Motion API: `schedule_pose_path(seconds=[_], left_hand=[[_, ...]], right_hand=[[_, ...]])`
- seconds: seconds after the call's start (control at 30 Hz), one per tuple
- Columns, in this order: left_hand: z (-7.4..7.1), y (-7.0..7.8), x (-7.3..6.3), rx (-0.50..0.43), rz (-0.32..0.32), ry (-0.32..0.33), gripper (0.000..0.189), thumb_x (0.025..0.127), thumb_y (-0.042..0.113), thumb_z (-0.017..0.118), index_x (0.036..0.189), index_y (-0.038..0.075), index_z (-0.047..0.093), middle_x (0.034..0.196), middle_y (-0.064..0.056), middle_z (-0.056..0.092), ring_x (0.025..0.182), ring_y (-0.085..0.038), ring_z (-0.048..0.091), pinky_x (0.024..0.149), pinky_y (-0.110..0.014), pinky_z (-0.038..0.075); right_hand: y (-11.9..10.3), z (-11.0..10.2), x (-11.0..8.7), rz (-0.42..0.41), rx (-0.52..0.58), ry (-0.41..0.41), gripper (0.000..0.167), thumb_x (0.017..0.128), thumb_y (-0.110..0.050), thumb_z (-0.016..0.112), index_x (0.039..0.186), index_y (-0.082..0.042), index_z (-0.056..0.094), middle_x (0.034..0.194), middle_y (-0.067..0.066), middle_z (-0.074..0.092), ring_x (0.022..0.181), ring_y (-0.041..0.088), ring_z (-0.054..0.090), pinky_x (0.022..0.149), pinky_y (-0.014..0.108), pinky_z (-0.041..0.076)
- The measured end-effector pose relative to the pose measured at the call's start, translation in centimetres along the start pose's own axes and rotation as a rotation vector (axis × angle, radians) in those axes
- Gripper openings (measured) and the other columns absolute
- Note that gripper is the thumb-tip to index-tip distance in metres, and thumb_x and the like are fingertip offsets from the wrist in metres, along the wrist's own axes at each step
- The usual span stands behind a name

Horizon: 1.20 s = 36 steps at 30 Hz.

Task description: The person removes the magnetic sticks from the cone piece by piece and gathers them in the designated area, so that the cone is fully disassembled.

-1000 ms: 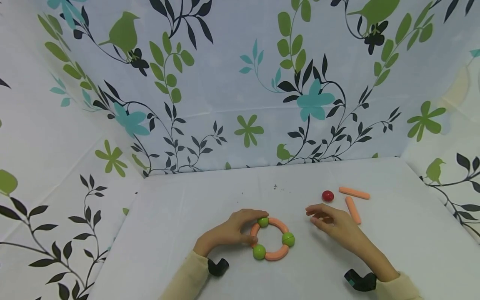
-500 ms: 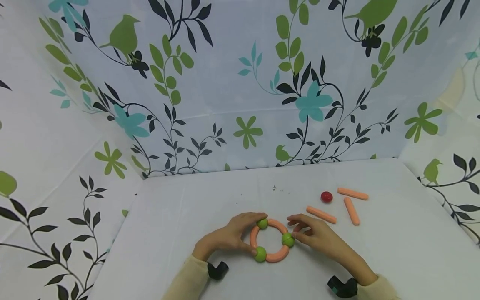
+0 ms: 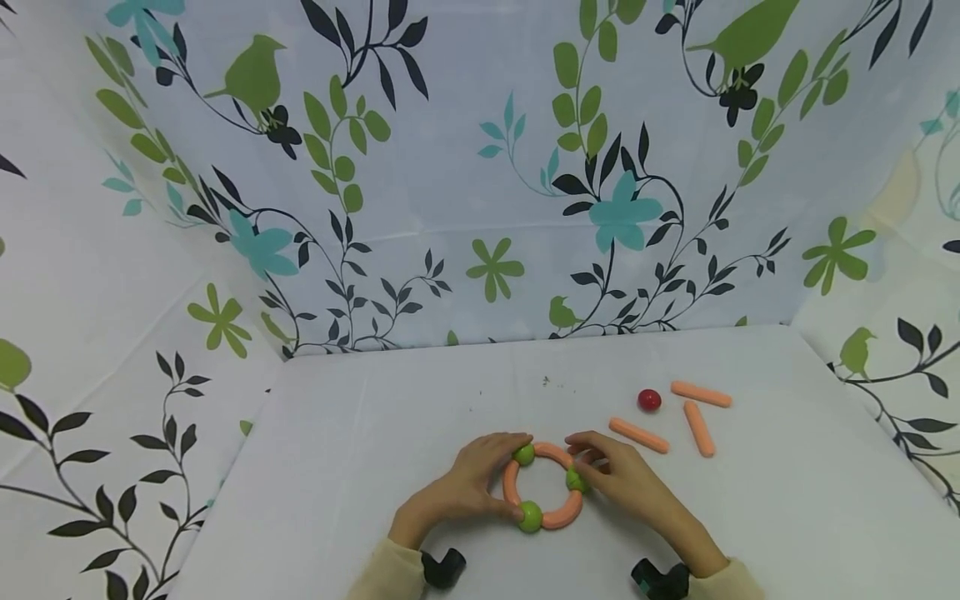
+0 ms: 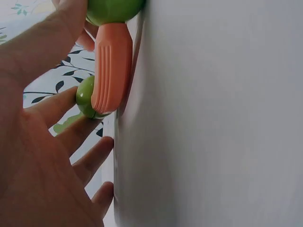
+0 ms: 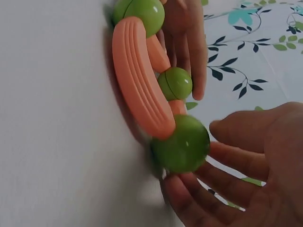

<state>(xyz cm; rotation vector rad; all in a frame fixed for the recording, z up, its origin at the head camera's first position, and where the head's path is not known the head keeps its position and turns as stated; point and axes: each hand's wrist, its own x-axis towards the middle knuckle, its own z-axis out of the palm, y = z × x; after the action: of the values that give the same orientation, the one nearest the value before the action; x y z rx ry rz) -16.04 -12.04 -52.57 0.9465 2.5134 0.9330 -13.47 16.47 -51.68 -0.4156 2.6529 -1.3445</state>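
Note:
A ring of curved orange pieces [image 3: 511, 483] joined by green balls lies on the white table. My left hand [image 3: 463, 482] spans its left side, thumb at the lower green ball [image 3: 531, 517] and a fingertip at the upper green ball [image 3: 524, 454]. In the left wrist view, an orange piece [image 4: 112, 66] runs between these two balls. My right hand [image 3: 628, 475] holds the right green ball [image 3: 575, 481], its thumb over it in the head view. The right wrist view shows this ball [image 5: 182, 144] between thumb and fingers, at one end of a ridged orange piece [image 5: 142, 78].
Beyond the right hand lie a red ball [image 3: 649, 400] and loose orange sticks, a near one [image 3: 639, 435], a far one [image 3: 701, 394] and a steeply angled one [image 3: 699, 428]. A patterned cloth [image 3: 420, 192] rises behind the table [image 3: 360, 433].
My right hand has moved left to the ring's right ball, and a loose orange stick now shows where it was. The left thumb has shifted from an orange piece to the lower ball.

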Motion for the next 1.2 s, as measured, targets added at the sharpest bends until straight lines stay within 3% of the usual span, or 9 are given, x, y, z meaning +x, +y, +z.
schedule_pose_path(seconds=[0.23, 0.57, 0.73, 0.93, 1.2], left_hand=[[1.0, 0.7, -0.4, -0.030, -0.046, 0.080, 0.100, 0.078, 0.047, 0.089, 0.162, 0.029, 0.037, 0.167, 0.000, 0.040, 0.158, -0.030, 0.029, 0.125, -0.067, 0.018], [1.7, 1.2, -0.6, -0.068, -0.050, 0.143, 0.097, 0.078, 0.043, 0.090, 0.160, 0.022, 0.041, 0.165, -0.007, 0.043, 0.156, -0.036, 0.031, 0.122, -0.071, 0.019], [1.8, 1.0, -0.5, -0.079, -0.040, 0.194, 0.075, 0.088, 0.037, 0.081, 0.155, 0.025, 0.049, 0.158, -0.003, 0.052, 0.152, -0.033, 0.039, 0.121, -0.069, 0.024], [2.3, 0.2, 0.1, -0.124, -0.015, 0.354, 0.041, 0.096, 0.019, 0.073, 0.136, 0.024, 0.068, 0.137, 0.004, 0.069, 0.136, -0.023, 0.058, 0.117, -0.053, 0.040], [2.7, -0.5, 0.3, -0.184, -0.044, 0.415, 0.032, 0.094, 0.016, 0.075, 0.124, 0.025, 0.075, 0.129, 0.006, 0.073, 0.130, -0.021, 0.061, 0.115, -0.048, 0.044]], right_hand=[[-1.5, 1.7, 0.8, 0.098, -0.035, 0.113, 0.031, 0.099, -0.017, 0.071, 0.129, -0.011, 0.070, 0.115, 0.001, 0.074, 0.097, 0.011, 0.066, 0.081, 0.029, 0.056], [-2.0, 2.9, 2.4, 0.083, -0.140, 0.149, 0.025, 0.095, -0.026, 0.077, 0.118, -0.015, 0.075, 0.094, -0.003, 0.070, 0.080, 0.008, 0.056, 0.071, 0.026, 0.047], [-1.8, 2.8, 3.1, 0.081, -0.162, 0.134, 0.024, 0.094, -0.032, 0.078, 0.113, -0.018, 0.078, 0.089, -0.006, 0.068, 0.077, 0.009, 0.053, 0.068, 0.025, 0.043], [-1.5, 2.8, 3.6, 0.073, -0.144, 0.109, 0.017, 0.092, -0.033, 0.080, 0.105, -0.022, 0.080, 0.089, -0.008, 0.068, 0.076, 0.008, 0.053, 0.067, 0.025, 0.043], [-1.3, 3.0, 3.6, 0.040, -0.171, 0.086, 0.015, 0.090, -0.033, 0.081, 0.103, -0.025, 0.081, 0.092, -0.010, 0.068, 0.078, 0.007, 0.053, 0.069, 0.026, 0.044]])
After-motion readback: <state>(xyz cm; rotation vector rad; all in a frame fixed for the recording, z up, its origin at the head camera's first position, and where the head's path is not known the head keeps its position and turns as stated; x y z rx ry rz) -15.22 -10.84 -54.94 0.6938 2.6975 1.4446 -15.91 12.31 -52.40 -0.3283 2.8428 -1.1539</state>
